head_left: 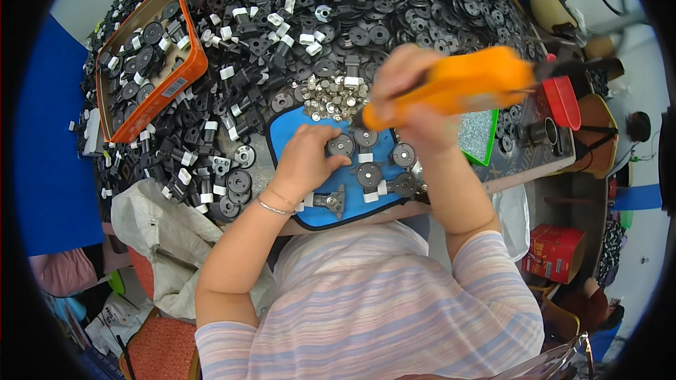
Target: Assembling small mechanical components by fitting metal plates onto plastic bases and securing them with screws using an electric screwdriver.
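My right hand [412,91] is wrapped round an orange electric screwdriver [472,88], somewhat smeared by motion. Its dark tip points down and left, over the blue mat [285,142]. My left hand [304,158] pinches a black round disc part [341,146] between thumb and fingers on the mat. Close by lie several like parts, each a black disc on a body with a white tab, among them one black disc part [368,176] and another disc [403,155]. A black part with a white end [331,201] lies on its side near the mat's front edge.
Small silvery metal pieces [331,98] are heaped behind the mat. Black discs [436,7] and black-and-white parts [246,35] pile up beyond. An orange-rimmed box [193,63] stands left. Right are a green tray of tiny screws [479,134] and a red bin [561,102].
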Motion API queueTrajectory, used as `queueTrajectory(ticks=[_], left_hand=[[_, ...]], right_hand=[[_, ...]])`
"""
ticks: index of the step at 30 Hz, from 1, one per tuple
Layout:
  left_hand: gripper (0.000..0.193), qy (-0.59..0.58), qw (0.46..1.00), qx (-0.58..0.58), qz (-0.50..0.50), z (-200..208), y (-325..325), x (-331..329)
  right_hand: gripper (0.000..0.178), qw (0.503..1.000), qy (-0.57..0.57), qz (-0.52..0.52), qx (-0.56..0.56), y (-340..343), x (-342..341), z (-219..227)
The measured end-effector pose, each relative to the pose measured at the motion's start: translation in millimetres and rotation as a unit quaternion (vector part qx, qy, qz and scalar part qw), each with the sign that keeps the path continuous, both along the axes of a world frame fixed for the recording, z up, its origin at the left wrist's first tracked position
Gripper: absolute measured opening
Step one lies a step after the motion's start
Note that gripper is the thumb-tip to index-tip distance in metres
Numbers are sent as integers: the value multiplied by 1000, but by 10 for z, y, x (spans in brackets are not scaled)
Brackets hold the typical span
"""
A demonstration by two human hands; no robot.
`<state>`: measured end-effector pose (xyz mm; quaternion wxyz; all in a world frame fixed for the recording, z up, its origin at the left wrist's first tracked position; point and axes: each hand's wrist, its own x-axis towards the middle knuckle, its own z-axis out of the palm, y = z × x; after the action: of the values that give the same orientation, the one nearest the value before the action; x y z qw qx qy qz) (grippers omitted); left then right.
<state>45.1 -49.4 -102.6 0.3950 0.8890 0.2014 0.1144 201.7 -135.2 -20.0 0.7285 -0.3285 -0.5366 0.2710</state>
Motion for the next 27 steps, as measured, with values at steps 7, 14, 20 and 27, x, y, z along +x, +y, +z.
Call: queueTrajectory(ticks=[7,14,20,27], left_hand=[[45,3,1000,18,3,8,-12,3],[46,20,1000,19,5,27,-8,6],[46,14,1000,16,9,11,-17,5],[47,23,1000,14,11,12,-18,3]], right_hand=[[19,947,79,-303,73,-222,753,-167],[15,941,80,-319,74,-161,874,-347],[15,949,76,-299,69,-46,916,-401],[15,946,65,-314,52,-8,896,-393]])
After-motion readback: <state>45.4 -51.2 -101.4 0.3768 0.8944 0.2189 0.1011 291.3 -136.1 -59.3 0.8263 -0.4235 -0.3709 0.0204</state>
